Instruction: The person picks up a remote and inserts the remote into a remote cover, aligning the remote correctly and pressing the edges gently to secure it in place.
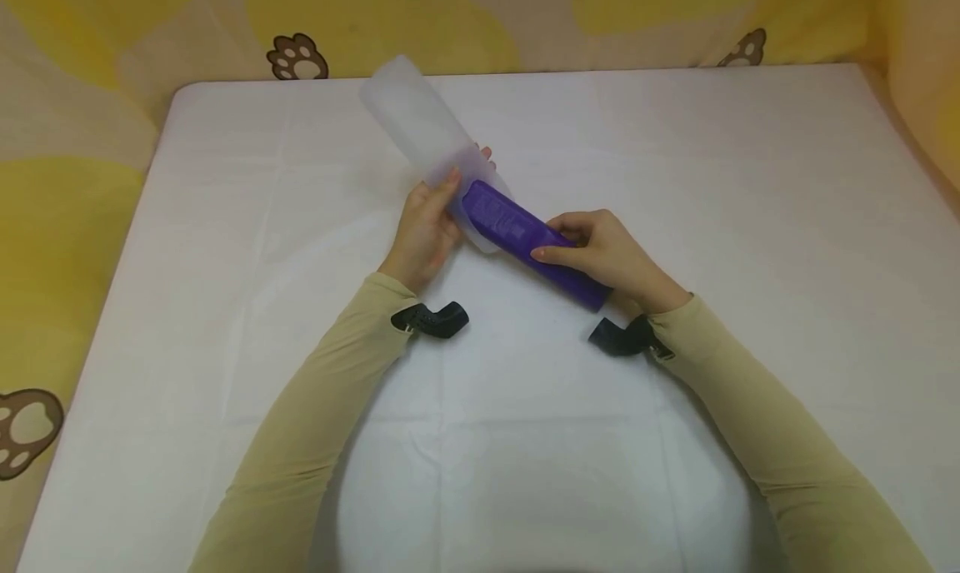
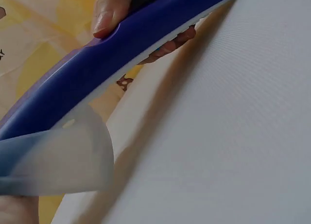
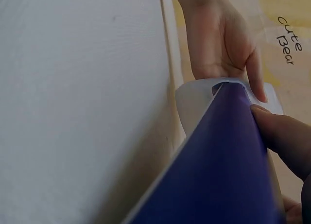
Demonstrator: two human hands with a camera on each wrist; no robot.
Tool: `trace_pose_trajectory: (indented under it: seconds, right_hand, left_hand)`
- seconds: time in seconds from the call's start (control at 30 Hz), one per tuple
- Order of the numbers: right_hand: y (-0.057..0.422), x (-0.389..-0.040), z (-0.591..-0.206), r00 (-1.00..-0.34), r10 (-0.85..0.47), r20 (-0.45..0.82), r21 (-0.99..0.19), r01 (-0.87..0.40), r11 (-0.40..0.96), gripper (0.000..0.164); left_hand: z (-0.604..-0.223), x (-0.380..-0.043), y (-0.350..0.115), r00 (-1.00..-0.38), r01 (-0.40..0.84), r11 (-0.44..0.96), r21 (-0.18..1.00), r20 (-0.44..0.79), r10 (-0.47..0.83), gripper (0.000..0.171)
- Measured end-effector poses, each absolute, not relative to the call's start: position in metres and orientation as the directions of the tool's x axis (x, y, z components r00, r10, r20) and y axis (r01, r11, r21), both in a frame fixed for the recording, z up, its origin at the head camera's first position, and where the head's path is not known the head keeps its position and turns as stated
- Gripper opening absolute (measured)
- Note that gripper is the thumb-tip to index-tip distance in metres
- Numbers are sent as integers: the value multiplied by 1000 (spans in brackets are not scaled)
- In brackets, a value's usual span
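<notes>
A long, gently curved purple piece with a raised panel slants across the middle of the table. Its far end sits inside a translucent plastic sleeve, which tilts up to the left. My left hand grips the sleeve near its mouth, thumb in front and fingertips showing beyond the far side. Nearer the other end, my right hand holds the purple piece between thumb and fingers. In the left wrist view a pale edge runs along the underside of the purple piece, above its shadow on the cloth.
A white cloth covers the table. Yellow patterned fabric with paw prints hangs behind and at the sides. Black curved devices sit at the left wrist and the right wrist, outside the tan sleeves.
</notes>
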State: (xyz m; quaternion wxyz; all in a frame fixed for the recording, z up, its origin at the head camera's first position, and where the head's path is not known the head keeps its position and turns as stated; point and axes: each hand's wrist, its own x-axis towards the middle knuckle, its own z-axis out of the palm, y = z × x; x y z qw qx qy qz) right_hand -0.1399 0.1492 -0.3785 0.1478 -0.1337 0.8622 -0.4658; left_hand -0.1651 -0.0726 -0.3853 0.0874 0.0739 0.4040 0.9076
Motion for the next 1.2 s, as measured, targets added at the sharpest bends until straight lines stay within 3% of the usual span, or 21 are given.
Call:
trace_pose_trajectory:
  seconds: [0.63,1.2]
  right_hand:
    - [154,-140,-373,-929,-352,-117,-807,-117,579,39]
    - [156,-141,-372,-913,-371,-169,-848,-57,527,26]
  left_hand:
    - [-387,-163,-70,-970,-63,-549,833,79,231,42]
    - [-380,-161,-70,-966,-94,-545,833,57,254,45]
